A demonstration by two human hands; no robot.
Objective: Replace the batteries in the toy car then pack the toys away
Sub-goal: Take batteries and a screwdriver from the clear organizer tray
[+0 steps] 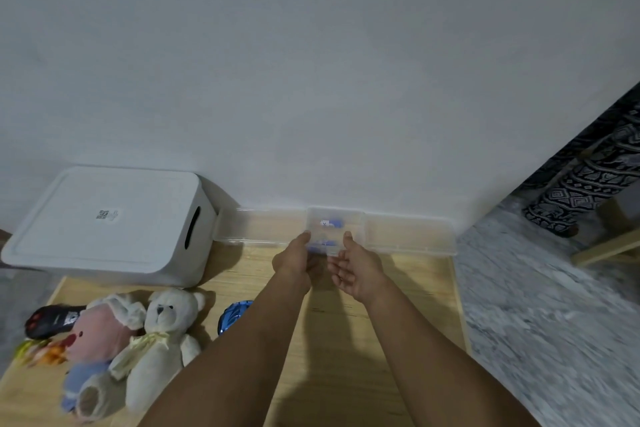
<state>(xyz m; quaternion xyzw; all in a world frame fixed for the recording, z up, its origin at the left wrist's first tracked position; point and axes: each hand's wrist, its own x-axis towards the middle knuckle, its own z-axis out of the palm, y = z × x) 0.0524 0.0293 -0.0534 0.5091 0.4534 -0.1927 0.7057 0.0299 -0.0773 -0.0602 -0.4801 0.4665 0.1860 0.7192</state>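
A small clear plastic box (335, 219) with blue batteries (331, 224) inside is held up near the wall, above a long clear tray (412, 236). My left hand (294, 262) grips its left side and my right hand (358, 265) holds its right side from below with the palm up. The blue toy car (235, 316) lies on the wooden table (339, 340), partly hidden by my left forearm. A white teddy bear (162, 333) and a pink and blue plush (93, 340) lie at the front left.
A white lidded storage bin (104, 222) stands at the back left against the wall. A black remote control (52, 319) lies left of the plush toys. Grey floor lies to the right, with a person's patterned trouser leg (585, 184) and wooden furniture there.
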